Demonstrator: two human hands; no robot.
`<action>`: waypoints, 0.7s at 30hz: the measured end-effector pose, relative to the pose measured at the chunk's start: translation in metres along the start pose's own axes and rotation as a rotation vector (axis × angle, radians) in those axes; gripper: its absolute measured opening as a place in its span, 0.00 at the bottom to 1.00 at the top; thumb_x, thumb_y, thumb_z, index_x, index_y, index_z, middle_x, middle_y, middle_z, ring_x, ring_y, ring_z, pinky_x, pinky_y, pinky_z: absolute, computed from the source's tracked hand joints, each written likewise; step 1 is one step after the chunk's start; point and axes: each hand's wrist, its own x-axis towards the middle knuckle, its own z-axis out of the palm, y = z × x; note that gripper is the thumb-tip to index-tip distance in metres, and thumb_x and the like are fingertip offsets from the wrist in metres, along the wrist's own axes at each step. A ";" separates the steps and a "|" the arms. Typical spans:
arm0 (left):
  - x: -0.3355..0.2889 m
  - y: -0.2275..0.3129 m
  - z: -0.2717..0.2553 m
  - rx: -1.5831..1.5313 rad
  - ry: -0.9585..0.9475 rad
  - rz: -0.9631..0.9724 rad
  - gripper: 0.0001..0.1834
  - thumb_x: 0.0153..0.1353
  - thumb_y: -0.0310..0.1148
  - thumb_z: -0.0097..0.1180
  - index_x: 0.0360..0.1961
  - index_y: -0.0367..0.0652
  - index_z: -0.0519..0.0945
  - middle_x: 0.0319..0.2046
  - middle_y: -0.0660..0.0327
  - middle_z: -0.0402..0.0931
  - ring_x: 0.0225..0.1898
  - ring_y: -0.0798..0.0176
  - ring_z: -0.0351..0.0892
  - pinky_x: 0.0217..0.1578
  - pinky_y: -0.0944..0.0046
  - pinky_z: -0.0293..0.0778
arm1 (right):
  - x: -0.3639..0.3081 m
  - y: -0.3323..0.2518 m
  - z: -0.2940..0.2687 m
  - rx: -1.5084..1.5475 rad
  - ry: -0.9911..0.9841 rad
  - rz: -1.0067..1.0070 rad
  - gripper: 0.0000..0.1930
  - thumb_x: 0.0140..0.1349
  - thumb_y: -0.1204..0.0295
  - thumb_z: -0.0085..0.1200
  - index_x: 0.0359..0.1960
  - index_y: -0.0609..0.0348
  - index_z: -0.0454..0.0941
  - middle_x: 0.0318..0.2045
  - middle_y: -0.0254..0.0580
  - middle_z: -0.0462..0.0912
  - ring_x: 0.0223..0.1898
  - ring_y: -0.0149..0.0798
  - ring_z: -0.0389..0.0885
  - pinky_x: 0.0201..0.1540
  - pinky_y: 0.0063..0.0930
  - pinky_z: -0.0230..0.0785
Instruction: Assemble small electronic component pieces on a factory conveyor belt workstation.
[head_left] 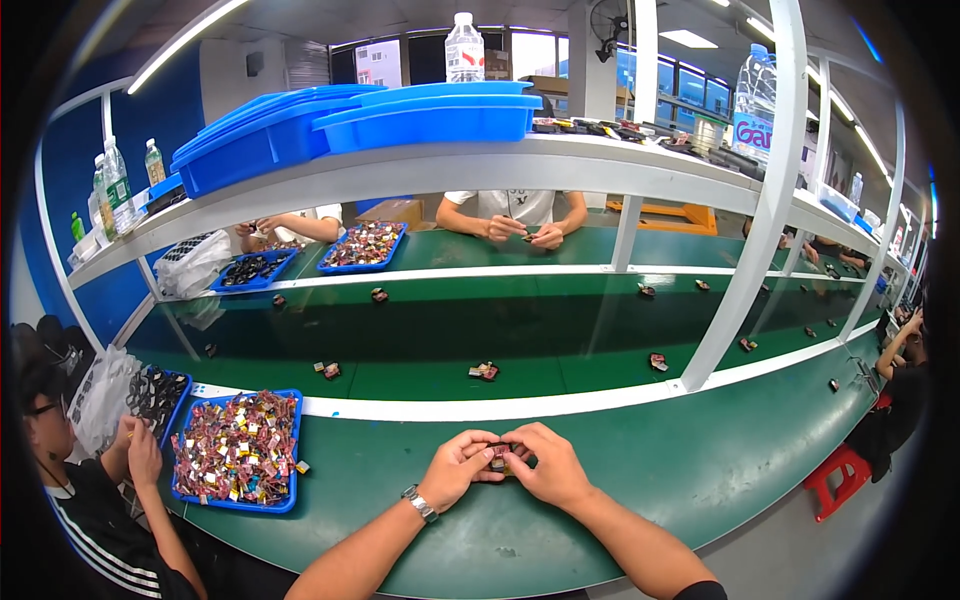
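Over the green bench top, my left hand and my right hand meet. Both are closed, with fingers and thumbs pinching a small dark electronic part that has reddish and pale bits on it. My fingers cover much of it, so its exact kind does not show. To the left of my hands stands a blue tray heaped with small reddish, white and yellow electronic pieces. One loose piece lies just beside the tray's right rim.
A conveyor belt carrying scattered small assemblies runs beyond a white rail. A white post rises at right. Overhead, a shelf holds blue trays and bottles. Co-workers sit at left, opposite and far right.
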 end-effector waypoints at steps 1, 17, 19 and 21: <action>0.000 0.000 0.001 -0.001 0.001 0.000 0.12 0.70 0.27 0.48 0.53 0.37 0.72 0.47 0.56 0.78 0.47 0.66 0.80 0.44 0.64 0.82 | 0.000 0.001 0.001 -0.006 0.013 -0.010 0.10 0.55 0.81 0.60 0.41 0.64 0.80 0.38 0.44 0.80 0.33 0.35 0.83 0.36 0.24 0.78; 0.000 -0.006 0.009 0.198 0.044 0.140 0.11 0.69 0.25 0.50 0.50 0.36 0.73 0.43 0.57 0.79 0.39 0.69 0.80 0.33 0.71 0.79 | -0.004 -0.003 0.012 0.168 0.105 0.154 0.09 0.56 0.80 0.60 0.38 0.66 0.77 0.33 0.42 0.80 0.31 0.29 0.81 0.34 0.21 0.75; 0.000 -0.005 0.008 0.207 0.043 0.139 0.11 0.68 0.24 0.50 0.50 0.36 0.73 0.43 0.57 0.79 0.39 0.69 0.80 0.33 0.71 0.79 | -0.004 -0.001 0.013 0.149 0.118 0.151 0.09 0.56 0.80 0.60 0.38 0.66 0.76 0.34 0.42 0.80 0.31 0.29 0.81 0.34 0.21 0.75; -0.001 -0.005 0.007 0.183 0.025 0.173 0.11 0.68 0.24 0.50 0.51 0.36 0.73 0.43 0.58 0.79 0.38 0.70 0.80 0.34 0.71 0.78 | -0.003 0.001 0.017 0.135 0.125 0.149 0.09 0.56 0.80 0.60 0.38 0.66 0.76 0.34 0.42 0.80 0.31 0.29 0.81 0.34 0.21 0.75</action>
